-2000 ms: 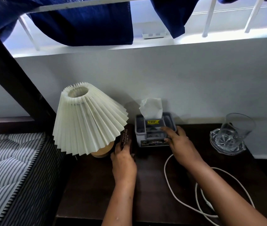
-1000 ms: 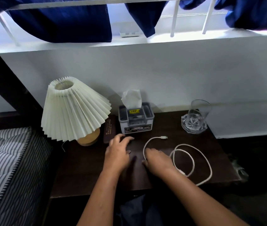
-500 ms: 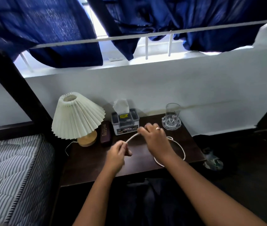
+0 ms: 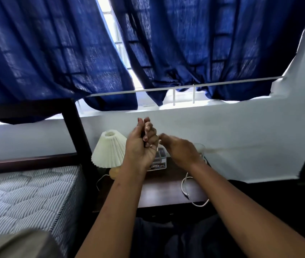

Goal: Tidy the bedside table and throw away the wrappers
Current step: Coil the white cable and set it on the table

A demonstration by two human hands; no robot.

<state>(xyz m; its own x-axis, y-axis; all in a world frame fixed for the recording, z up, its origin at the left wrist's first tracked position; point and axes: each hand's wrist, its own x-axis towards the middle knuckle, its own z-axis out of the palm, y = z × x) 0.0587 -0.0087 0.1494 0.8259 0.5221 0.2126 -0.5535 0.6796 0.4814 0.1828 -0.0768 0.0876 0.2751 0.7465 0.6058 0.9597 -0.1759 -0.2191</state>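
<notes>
My left hand is raised in front of the wall, fingers closed around one end of a white cable. My right hand is beside it, fingers pinched on the same cable. The rest of the cable hangs down from my right hand and loops over the front of the dark bedside table. Behind my hands on the table stand a pleated cream lamp, a tissue box that is partly hidden, and a glass mostly behind my right wrist. No wrappers are in view.
A bed with a striped mattress and a dark frame post lies left of the table. Blue curtains hang over a white window rail above. White wall runs behind; dark floor lies to the right.
Both hands have lifted off the table and risen with the cable; most of it now hangs below my right hand. The view has tilted up and pulled back from the table.
</notes>
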